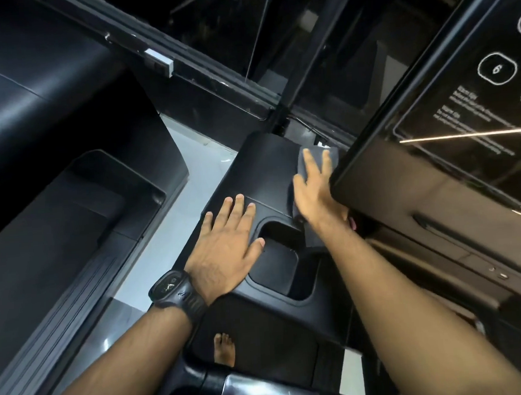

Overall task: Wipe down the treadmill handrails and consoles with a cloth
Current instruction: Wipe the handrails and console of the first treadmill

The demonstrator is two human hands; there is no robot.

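Observation:
My right hand (315,188) lies flat with straight fingers on a dark grey cloth (303,170), pressing it against the black console side panel (266,166) just left of the glossy screen (451,143). Part of the cloth hangs below my wrist beside the cup recess. My left hand (225,245) rests flat, fingers spread, on the same panel next to the square cup holder (280,261); a black watch sits on that wrist. A metal handrail grip (258,389) shows at the bottom edge.
A second black treadmill (56,225) stands to the left across a strip of light floor (175,221). Glass panels and a dark frame (208,66) run behind the console. A bare foot (224,349) stands on the belt below.

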